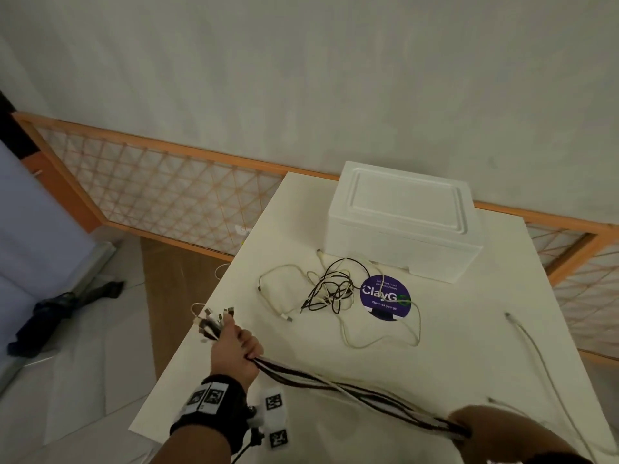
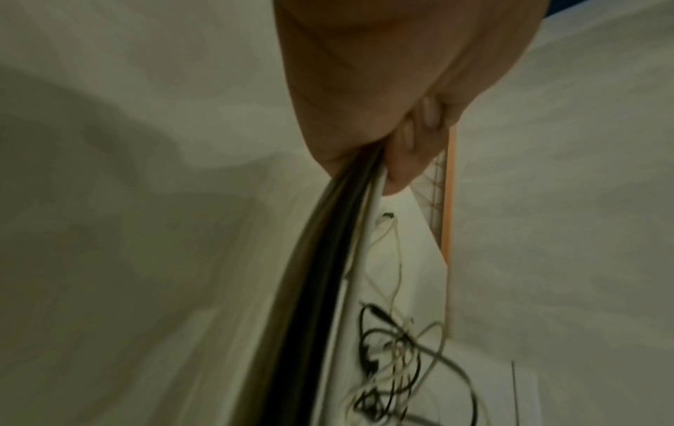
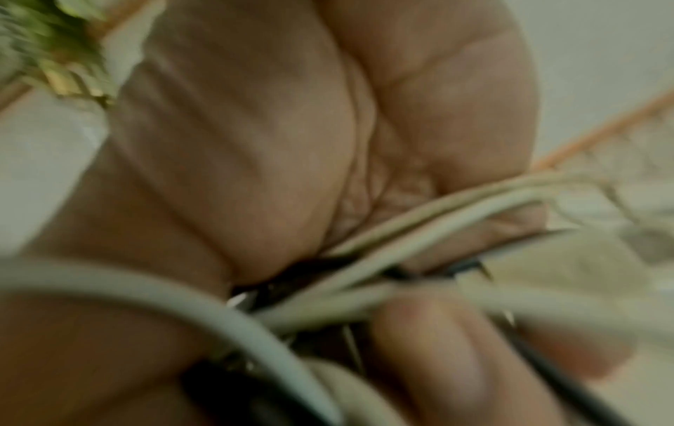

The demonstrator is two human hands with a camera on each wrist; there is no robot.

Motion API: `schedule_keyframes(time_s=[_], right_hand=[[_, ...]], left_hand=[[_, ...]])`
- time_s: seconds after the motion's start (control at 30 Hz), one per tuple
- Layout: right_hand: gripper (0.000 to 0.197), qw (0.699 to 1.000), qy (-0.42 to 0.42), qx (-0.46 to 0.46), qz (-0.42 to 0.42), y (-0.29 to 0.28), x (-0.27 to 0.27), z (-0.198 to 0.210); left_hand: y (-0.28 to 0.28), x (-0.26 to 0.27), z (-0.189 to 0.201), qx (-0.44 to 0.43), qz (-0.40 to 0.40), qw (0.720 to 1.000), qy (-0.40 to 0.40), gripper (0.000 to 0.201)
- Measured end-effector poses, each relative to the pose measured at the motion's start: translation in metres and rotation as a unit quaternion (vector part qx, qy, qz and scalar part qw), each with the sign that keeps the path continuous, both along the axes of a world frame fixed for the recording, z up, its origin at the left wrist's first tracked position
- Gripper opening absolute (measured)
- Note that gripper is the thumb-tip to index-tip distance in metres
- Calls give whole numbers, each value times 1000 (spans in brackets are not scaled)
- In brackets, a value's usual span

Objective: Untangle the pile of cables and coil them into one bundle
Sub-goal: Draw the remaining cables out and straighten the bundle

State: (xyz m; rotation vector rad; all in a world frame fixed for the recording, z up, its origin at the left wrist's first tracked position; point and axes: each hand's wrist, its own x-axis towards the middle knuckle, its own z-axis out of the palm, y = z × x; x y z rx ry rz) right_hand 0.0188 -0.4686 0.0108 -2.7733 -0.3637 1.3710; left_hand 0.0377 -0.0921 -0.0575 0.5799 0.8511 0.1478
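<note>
A gathered bundle of black and white cables (image 1: 351,390) stretches between two hands above the near edge of the white worktop (image 1: 469,346). The left hand (image 1: 236,349), near the worktop's left edge, is closed around one end, with several connector plugs (image 1: 214,318) fanning out past its fingers (image 2: 401,161). The right hand (image 1: 475,426), at the near right corner, is curled around the other end. One tangled pile of cables (image 1: 331,293) lies mid-worktop, beyond the hands. One loose white cable (image 1: 536,356) runs along the right edge. One white foam box (image 1: 402,222) sits at the far edge, one round purple sticker (image 1: 385,296) just before it.
</note>
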Motion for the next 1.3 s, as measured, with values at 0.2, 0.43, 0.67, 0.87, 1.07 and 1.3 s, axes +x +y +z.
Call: schedule_keyframes(time_s=[0.2, 0.43, 0.67, 0.87, 1.07, 1.3], right_hand=[[24, 987, -130, -76, -50, -37, 62, 50], [52, 963, -239, 127, 4, 90, 97, 30], [31, 941, -213, 169, 204, 247, 103, -49], [26, 941, -207, 205, 174, 238, 115, -61], [35, 929, -214, 297, 58, 202, 108, -10], [19, 873, -233, 422, -69, 184, 104, 33]], left_hand=[[-34, -1, -5, -19, -45, 999, -2, 47], [-23, 17, -5, 24, 7, 1000, 16, 41], [-18, 27, -11, 116, -34, 993, 14, 42], [-15, 34, -10, 199, -68, 977, 22, 35], [-20, 38, 5, 265, -188, 945, -44, 36], [-51, 45, 42, 370, -279, 883, -72, 14]])
